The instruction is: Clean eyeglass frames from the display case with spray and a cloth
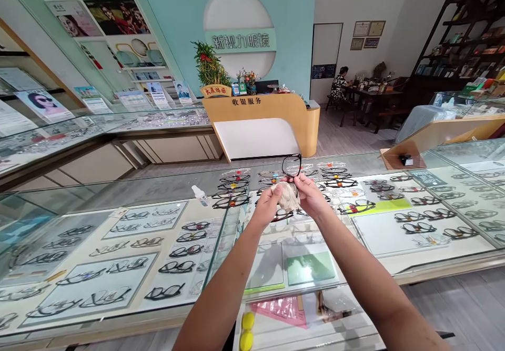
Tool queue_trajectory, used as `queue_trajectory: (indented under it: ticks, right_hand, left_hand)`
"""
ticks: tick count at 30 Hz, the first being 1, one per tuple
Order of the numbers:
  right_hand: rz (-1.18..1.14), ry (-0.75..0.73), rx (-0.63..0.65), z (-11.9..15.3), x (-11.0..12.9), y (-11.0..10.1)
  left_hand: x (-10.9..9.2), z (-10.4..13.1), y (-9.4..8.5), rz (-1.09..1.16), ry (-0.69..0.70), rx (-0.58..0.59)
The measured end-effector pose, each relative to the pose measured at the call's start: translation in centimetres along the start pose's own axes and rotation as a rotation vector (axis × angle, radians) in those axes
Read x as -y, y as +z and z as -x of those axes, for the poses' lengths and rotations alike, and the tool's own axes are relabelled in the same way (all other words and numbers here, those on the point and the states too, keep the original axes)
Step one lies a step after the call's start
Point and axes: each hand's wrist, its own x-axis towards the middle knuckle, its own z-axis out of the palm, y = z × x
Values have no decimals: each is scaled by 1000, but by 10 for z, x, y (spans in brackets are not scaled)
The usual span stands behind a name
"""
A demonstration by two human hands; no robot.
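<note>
Above the glass counter, my right hand (310,196) is closed on a pair of black-framed glasses (292,166), one lens of which stands up above the fingers. My left hand (269,203) grips a crumpled beige cloth (287,197), which lies against the lower part of the glasses between both hands. The cloth hides part of the frame. Rows of glasses (232,199) rest on the counter around and beyond my hands. A small clear bottle with a white cap (201,196) is to the left of them.
The glass display counter (185,182) spans the view, with more glasses inside. A wooden stand (406,159) is on its right. Behind are a reception desk (311,130) and a seated person (340,83) at a dark table. Yellow round items (246,330) lie below my arms.
</note>
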Motion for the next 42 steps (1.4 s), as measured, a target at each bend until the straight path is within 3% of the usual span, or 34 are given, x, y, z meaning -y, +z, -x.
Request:
queue_trajectory:
  ticks: [7,13,20,28,34,42]
  right_hand:
    - [240,-66,8,0,20,-9]
    - [373,-16,63,0,21,-13]
    - [475,88,232,4,25,-11]
    - [494,192,249,3,19,-14]
    - [421,225,200,0,16,-16]
    - [259,275,201,2,9,-13]
  left_hand:
    - [9,-14,-19,78,-31,-69]
    - [11,-16,-32,49,3,-13]
    - [4,-17,-41,39,-6,-14]
    - [-10,-13,-40,-96,14,31]
    - [-28,-4,-31,-60,-103,112]
    - [-29,4,-20,-72,-54,75]
